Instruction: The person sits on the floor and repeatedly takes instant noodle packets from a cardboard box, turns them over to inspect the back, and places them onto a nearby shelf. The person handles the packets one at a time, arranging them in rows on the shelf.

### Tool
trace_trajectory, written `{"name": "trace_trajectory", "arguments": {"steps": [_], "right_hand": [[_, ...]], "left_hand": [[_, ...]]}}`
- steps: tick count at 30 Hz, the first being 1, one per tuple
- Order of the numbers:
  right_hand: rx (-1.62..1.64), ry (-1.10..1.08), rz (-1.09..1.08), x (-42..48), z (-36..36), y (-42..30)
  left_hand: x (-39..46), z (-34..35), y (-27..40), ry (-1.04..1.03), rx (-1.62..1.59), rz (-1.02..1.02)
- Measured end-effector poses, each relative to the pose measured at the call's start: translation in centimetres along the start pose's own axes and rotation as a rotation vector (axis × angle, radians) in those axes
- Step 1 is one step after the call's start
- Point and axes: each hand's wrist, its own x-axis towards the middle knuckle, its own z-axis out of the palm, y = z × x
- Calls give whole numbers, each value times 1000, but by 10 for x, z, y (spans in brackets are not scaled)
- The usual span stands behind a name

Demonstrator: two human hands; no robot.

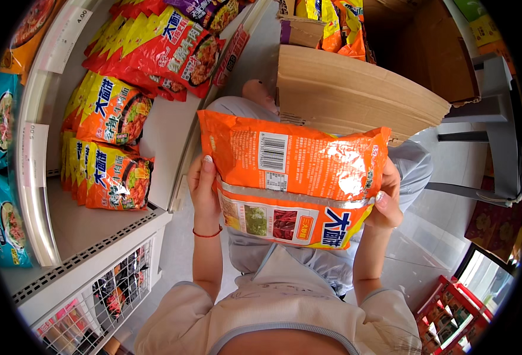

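Above my lap I hold an orange plastic packet of instant noodles (305, 164), its back turned up. A barcode, small print, ingredient pictures and a silvery sealed seam cross that side. My left hand (204, 182) grips one end, thumb on top and fingers underneath. At the other end my right hand (386, 197) pinches the packet, its thumb over the edge of the seam. Beyond the packet stands an opened cardboard box (354, 88), one flap folded towards me. Inside it are several yellow and orange noodle packets (336, 29).
A white shelf (168, 155) on the left carries rows of orange noodle packets (114, 177) and red noodle packets (172, 53). Price tags (35, 155) line a rail. Below is a wire grid (106, 297). A grey stool (491, 97) stands at right, near a red rack (451, 315).
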Motion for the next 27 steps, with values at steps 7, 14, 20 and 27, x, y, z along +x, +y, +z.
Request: {"name": "trace_trajectory", "arguments": {"steps": [7,14,20,27], "right_hand": [[31,80,175,-6,-1,12],[147,171,12,2,2,3],[138,109,82,-3,7,8],[-58,34,229,-7,0,16]], "left_hand": [[-10,12,3,120,-146,-89],[-5,12,-1,-225,-103,-29],[-2,15,-2,-57,-55,-74],[4,4,-8,57,-210,-106]]}}
